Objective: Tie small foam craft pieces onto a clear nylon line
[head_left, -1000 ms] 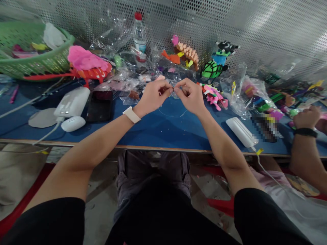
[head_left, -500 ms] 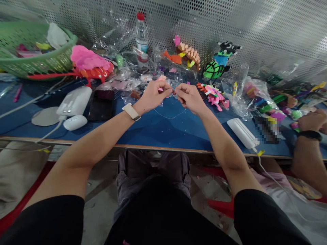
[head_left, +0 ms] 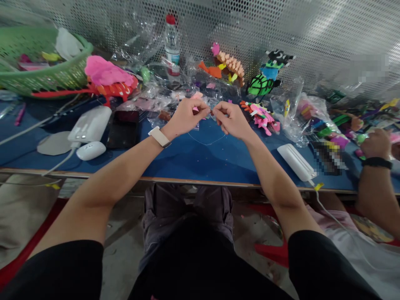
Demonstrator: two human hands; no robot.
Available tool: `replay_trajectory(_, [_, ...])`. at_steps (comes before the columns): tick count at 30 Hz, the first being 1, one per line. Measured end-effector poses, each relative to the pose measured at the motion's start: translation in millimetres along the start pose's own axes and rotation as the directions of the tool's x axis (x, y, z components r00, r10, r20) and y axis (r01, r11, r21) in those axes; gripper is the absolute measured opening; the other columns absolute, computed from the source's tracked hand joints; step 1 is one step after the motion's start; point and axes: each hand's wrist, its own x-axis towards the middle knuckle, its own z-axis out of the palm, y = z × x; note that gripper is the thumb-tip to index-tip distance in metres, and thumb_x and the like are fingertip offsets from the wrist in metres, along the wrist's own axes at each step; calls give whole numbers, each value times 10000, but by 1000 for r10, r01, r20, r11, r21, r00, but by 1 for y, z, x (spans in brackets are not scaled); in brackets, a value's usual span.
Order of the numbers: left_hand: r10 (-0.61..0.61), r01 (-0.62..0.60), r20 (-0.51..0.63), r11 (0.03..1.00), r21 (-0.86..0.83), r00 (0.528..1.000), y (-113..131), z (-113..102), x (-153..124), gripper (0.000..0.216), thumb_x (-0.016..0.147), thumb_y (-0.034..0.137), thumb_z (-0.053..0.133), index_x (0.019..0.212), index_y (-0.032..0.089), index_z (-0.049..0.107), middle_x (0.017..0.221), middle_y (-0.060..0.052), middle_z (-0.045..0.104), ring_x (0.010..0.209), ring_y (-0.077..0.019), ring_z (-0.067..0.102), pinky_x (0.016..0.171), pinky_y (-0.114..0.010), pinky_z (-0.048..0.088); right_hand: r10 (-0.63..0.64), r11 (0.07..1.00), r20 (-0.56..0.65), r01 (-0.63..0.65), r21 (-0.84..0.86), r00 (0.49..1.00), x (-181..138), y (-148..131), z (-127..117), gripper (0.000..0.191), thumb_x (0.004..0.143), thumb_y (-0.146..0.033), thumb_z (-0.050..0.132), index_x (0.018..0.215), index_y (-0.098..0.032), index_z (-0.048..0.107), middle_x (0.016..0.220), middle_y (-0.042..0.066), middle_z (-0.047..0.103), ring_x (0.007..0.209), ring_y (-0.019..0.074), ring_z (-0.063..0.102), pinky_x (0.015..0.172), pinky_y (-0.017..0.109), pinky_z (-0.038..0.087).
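My left hand [head_left: 189, 115] and my right hand [head_left: 233, 119] meet fingertip to fingertip above the blue table, a narrow gap between them. Both are closed in a pinch of thumb and forefinger. A thin, pale thread [head_left: 206, 144] hangs in a loop below them, one side running up to each hand. Something tiny and dark shows at the fingertips, too small to name. Just behind the hands lie clear plastic packets [head_left: 150, 101] with bits of coloured clay. A pink clay figure [head_left: 263, 118] sits to the right of my right hand.
On the left are a green basket [head_left: 67, 75], a red and pink clay figure [head_left: 108, 77], a phone [head_left: 123, 128] and a white mouse [head_left: 91, 151]. A bottle [head_left: 173, 50] stands behind. A white power strip [head_left: 296, 162] lies right, near a co-worker's hand [head_left: 376, 143].
My hands stay almost in place, with the fingertips slightly further apart. The thread loop has barely shifted. At the right, the co-worker's hand has moved a little left and up.
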Motion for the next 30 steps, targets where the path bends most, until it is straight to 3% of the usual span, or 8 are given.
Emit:
replay_trajectory(3, [-43,43,-4,998,-53,999,-2,-1,1,167,962,258,818,812,190,794,742,-45,732,734,-169,665,787,-323,532,-10,1000,-38,11,17,999,0,3,1,408,979,-606,849,888,-262,648,731,-27,604,534,111,524,509,278,439])
replay_trajectory(6, [-155,142,-40,962,-232,987,-2,-2,1,163,1006,278,823,872,188,798,689,-13,657,671,-152,641,782,-325,550,18,993,-148,0,122,989,6,12,0,392,979,-608,839,900,-267,662,701,-33,554,583,134,551,535,290,479])
replay_trajectory(10, [-302,219,-56,796,-564,952,2,-1,2,301,1077,415,783,884,188,746,724,5,593,674,-139,657,804,-334,602,79,946,-275,14,323,958,15,25,-4,417,954,-672,826,975,-289,664,765,-31,545,699,159,632,568,290,531])
replay_trajectory(13, [-326,215,-27,682,-699,945,7,1,3,368,1089,492,762,888,185,729,761,1,599,737,-146,700,814,-323,632,111,916,-286,14,402,952,17,29,-3,456,927,-708,832,1018,-295,663,792,-27,549,830,193,697,664,324,608])
replay_trajectory(17, [-400,285,5,644,-710,916,12,3,3,435,1102,559,728,870,198,660,691,43,535,668,-104,670,759,-257,643,129,904,-240,-15,427,962,13,27,1,503,867,-723,872,966,-278,660,832,-15,609,928,228,726,745,378,654])
replay_trajectory(23, [-467,359,77,554,-751,881,10,0,3,488,1139,557,665,812,215,548,567,109,307,404,-40,346,422,-145,343,147,905,-158,-69,421,976,9,13,8,526,892,-752,838,913,-260,652,889,18,675,976,242,724,833,416,647])
replay_trajectory(26, [-509,406,117,506,-761,853,11,-1,2,466,1130,500,697,801,218,525,553,115,276,375,-34,281,384,-152,232,171,879,-132,-91,468,976,8,5,13,525,946,-785,772,950,-273,658,811,-11,625,890,207,704,832,389,634])
replay_trajectory(30, [-539,462,176,457,-760,824,12,-2,2,433,1126,431,700,797,217,518,542,122,251,359,-30,247,372,-155,188,213,824,-95,-127,552,972,8,-2,18,523,989,-771,739,874,-280,599,670,-69,457,674,147,573,742,320,610])
